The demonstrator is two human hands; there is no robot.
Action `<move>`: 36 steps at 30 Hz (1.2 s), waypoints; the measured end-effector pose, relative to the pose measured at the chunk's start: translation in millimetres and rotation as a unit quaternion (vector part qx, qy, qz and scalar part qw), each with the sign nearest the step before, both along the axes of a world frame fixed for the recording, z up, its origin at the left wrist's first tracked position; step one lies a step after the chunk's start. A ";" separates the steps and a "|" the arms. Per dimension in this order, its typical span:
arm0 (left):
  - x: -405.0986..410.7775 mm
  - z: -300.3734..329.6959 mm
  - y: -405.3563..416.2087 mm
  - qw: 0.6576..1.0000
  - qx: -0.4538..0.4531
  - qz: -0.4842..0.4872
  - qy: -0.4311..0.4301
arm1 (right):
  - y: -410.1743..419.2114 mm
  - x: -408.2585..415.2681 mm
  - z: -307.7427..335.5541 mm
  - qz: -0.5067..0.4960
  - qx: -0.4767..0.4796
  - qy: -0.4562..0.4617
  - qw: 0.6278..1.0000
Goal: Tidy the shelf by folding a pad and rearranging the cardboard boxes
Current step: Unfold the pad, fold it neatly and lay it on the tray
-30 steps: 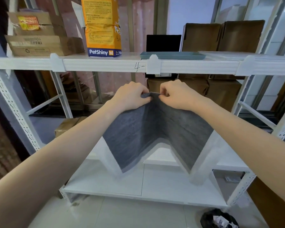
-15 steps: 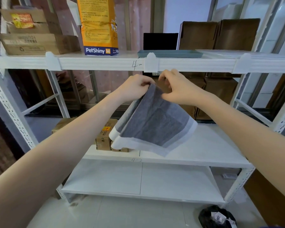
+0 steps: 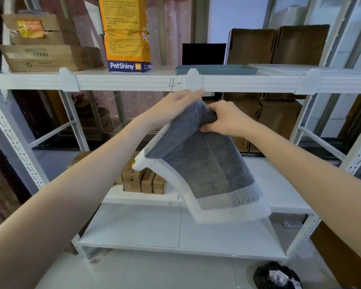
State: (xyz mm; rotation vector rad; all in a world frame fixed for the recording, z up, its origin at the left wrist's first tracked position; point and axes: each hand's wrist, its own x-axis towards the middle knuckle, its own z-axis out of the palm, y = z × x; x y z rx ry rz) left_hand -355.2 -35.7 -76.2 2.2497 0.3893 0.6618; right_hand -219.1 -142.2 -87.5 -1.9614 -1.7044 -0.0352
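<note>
A grey pad with a white border (image 3: 202,167) hangs folded in front of the white shelf unit (image 3: 133,82), held in the air between the top and middle shelves. My right hand (image 3: 225,118) grips its upper edge. My left hand (image 3: 175,107) lies behind and over the top fold, fingers blurred; I cannot tell how firmly it grips. Small cardboard boxes (image 3: 143,181) stand in a row on the middle shelf, partly hidden by the pad. Larger cardboard boxes (image 3: 279,117) stand at the back right of that shelf.
On the top shelf are flattened cardboard boxes (image 3: 42,57) at left, an orange PetShiny bag (image 3: 126,34), a grey-blue tray (image 3: 216,69), a black panel (image 3: 203,53) and two brown boxes (image 3: 279,44). A black bag (image 3: 276,276) lies on the floor.
The pad went from a wide open V between both hands to a folded, narrower bundle. My hands came together at its top and my left hand slid over the fold.
</note>
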 end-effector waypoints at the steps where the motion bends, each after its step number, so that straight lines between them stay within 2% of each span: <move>1: 0.0 -3.3 4.4 0.998 0.061 0.007 0.001 | 1.4 0.2 0.5 -0.003 0.010 -0.003 1.000; 3: -0.6 -9.0 12.2 0.987 0.157 0.034 0.017 | 3.1 0.3 0.9 -0.007 0.027 0.001 1.000; 5: 0.9 -10.4 17.2 0.980 0.186 0.063 0.011 | 3.7 0.6 0.6 -0.010 0.044 0.015 0.999; 8: 2.5 -6.1 16.4 0.979 0.183 0.087 -0.009 | 2.0 0.9 0.1 -0.011 0.038 0.040 0.998; 16: 1.6 2.0 33.5 0.977 0.169 0.122 -0.051 | -10.4 15.0 -7.1 -0.052 -0.064 0.057 0.995; 22: -2.1 14.6 49.7 0.975 0.149 0.154 -0.060 | -20.3 37.0 -13.2 -0.075 -0.091 0.070 0.991; 25: -9.3 22.8 54.1 0.990 0.104 0.089 -0.023 | -24.9 46.9 -8.9 -0.082 -0.077 0.058 0.992; 27: -12.5 28.2 54.3 0.992 0.109 0.056 0.028 | -26.9 52.9 -2.6 -0.082 -0.060 0.053 0.993; 29: -10.2 34.0 54.3 0.980 0.166 0.063 0.088 | -27.7 59.2 6.5 -0.074 -0.053 0.047 0.995; 32: 4.2 40.0 50.1 0.943 0.280 0.061 0.167 | -28.8 66.7 22.9 -0.063 -0.053 0.030 0.996; 36: 30.2 44.5 40.5 0.925 0.334 0.056 0.174 | -27.6 76.2 45.9 -0.041 -0.035 -0.006 0.999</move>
